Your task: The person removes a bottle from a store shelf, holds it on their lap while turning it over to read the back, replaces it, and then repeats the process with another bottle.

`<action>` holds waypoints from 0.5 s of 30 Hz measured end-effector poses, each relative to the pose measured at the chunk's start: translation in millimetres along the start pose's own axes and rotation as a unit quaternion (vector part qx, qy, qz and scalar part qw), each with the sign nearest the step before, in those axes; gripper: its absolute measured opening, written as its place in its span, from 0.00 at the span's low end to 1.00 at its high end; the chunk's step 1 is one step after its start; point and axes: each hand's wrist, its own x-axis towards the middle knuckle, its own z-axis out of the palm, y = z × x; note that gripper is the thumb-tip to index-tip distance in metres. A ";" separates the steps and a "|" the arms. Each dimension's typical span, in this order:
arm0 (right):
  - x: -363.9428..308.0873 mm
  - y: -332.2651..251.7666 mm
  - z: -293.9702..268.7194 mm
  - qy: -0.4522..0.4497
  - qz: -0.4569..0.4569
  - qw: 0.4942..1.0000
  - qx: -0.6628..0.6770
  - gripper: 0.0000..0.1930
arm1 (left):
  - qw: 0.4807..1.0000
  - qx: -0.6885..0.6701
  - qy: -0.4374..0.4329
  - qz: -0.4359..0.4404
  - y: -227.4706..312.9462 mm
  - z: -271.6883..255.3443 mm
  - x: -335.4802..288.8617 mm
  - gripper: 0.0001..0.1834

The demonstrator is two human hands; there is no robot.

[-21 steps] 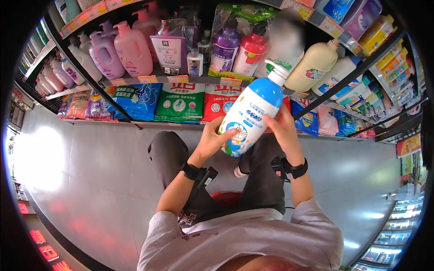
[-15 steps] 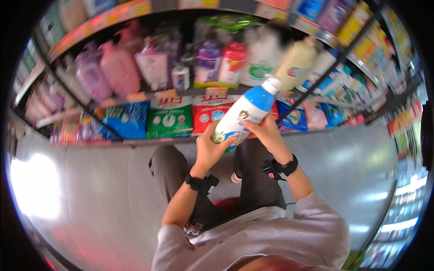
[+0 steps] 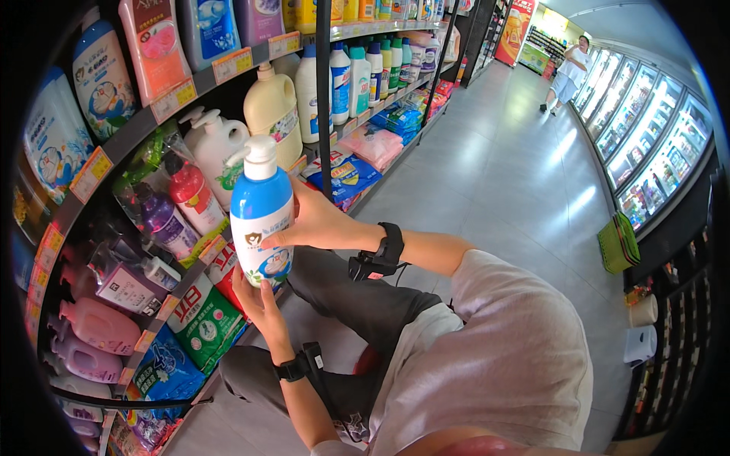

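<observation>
Lining the left, packed shelves (image 3: 199, 82) back a left hand (image 3: 264, 315) with thumb and fingers spread around the base of a blue-and-white pump bottle (image 3: 253, 209), nearly upright in midair; the right hand (image 3: 321, 220) clasps its side; two-handed holding appears under way, any next move calling for firm grips

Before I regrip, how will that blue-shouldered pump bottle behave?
The pump bottle is probably stiff: no dents show beside the right hand. Its tall shape and pump may make it tippy; its glossy shoulder could slip.
</observation>
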 end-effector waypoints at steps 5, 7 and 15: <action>35.0 -40.0 20.2 -0.076 -0.075 0.989 0.102 0.25 | 0.996 -0.007 0.060 -0.070 1.0 -25.6 1.8 0.26; 40.6 -63.3 8.9 -0.006 -0.105 0.994 -0.006 0.20 | 0.993 0.009 0.068 -0.091 5.7 -29.5 -9.6 0.25; 120.0 -153.7 26.5 0.055 -0.271 0.961 -0.004 0.25 | 0.978 0.165 0.121 -0.037 3.5 -56.0 -20.7 0.27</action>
